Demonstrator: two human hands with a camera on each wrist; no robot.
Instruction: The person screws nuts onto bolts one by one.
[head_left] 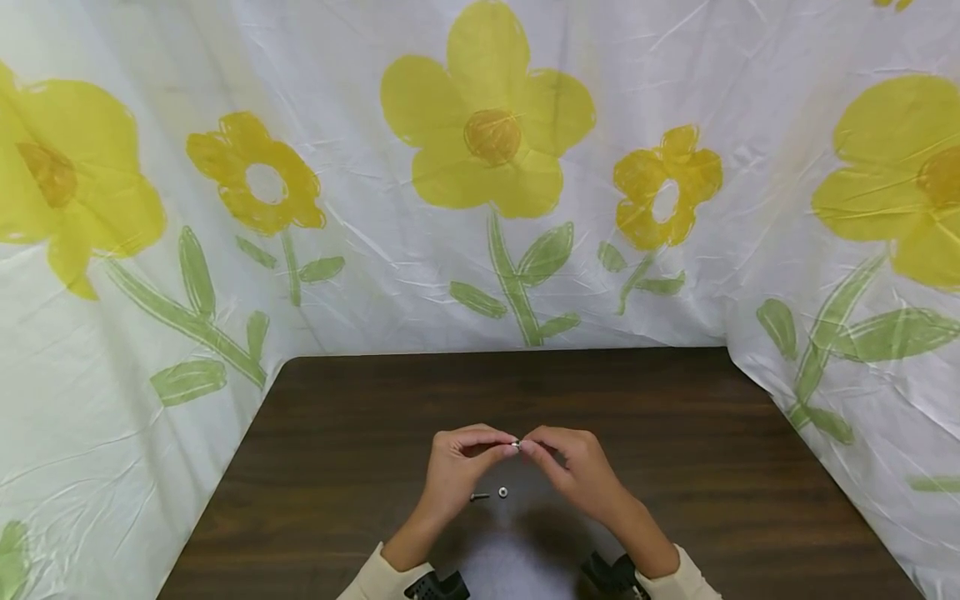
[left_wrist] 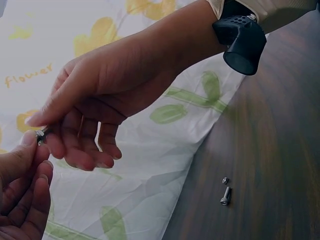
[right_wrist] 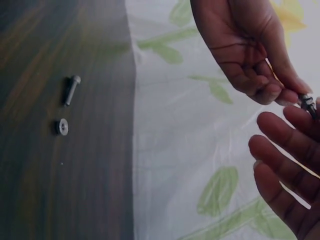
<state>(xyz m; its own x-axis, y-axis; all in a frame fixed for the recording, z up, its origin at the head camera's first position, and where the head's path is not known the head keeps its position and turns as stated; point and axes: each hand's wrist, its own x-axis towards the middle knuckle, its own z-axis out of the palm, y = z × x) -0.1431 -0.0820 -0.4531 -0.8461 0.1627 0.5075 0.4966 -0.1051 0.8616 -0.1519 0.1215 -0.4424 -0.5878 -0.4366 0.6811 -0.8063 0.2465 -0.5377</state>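
Observation:
In the head view my left hand [head_left: 453,468] and right hand [head_left: 583,468] meet fingertip to fingertip above the table. Between them is a small silvery bolt [head_left: 516,446], mostly covered by the fingers. In the right wrist view the bolt [right_wrist: 306,101] shows a wider, nut-like part by the left thumb and a thin dark shank pointing toward the right fingers. Both hands pinch it with thumb and forefinger. The right hand's other fingers hang loosely bent in the left wrist view. Below the hands, a loose bolt [head_left: 480,497] lies beside a round nut [head_left: 503,492].
A dark wood-grain table [head_left: 360,400] carries the loose parts, with a pale bright patch at its near edge. White cloth [head_left: 352,275] printed with yellow flowers hangs behind and on both sides. A black camera mount [left_wrist: 246,47] sits on the right wrist.

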